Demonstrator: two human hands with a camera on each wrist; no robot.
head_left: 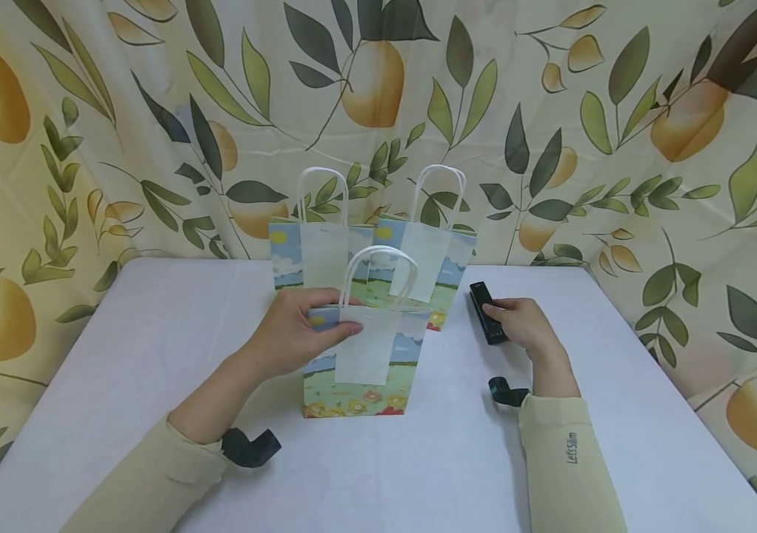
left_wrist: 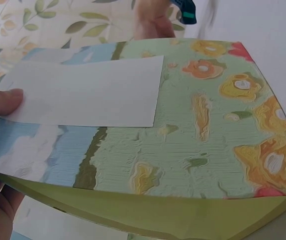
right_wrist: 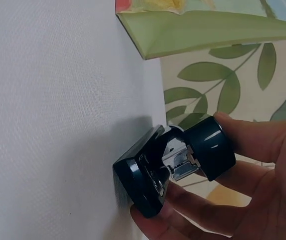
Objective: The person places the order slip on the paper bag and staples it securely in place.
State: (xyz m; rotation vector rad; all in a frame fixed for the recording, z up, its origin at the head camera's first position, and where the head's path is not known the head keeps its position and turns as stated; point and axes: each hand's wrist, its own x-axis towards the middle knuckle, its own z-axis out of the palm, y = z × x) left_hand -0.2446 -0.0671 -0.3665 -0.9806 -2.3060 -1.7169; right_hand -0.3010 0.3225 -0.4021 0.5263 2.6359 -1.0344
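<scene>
My left hand grips the top edge of a small paper gift bag, its thumb over a blank white paper patch on the front. The bag stands upright with a white handle and a meadow-and-sky print. In the left wrist view, its flowered side fills most of the frame. On the right, my right hand holds a black stapler. In the right wrist view the stapler has its arms apart, with thumb on top and fingers around the base, low over the white surface.
Behind the held bag stand two matching bags, a left one and a right one, each with a white patch and handle. A white-covered table lies beneath. A fruit-and-leaf patterned curtain hangs behind the table.
</scene>
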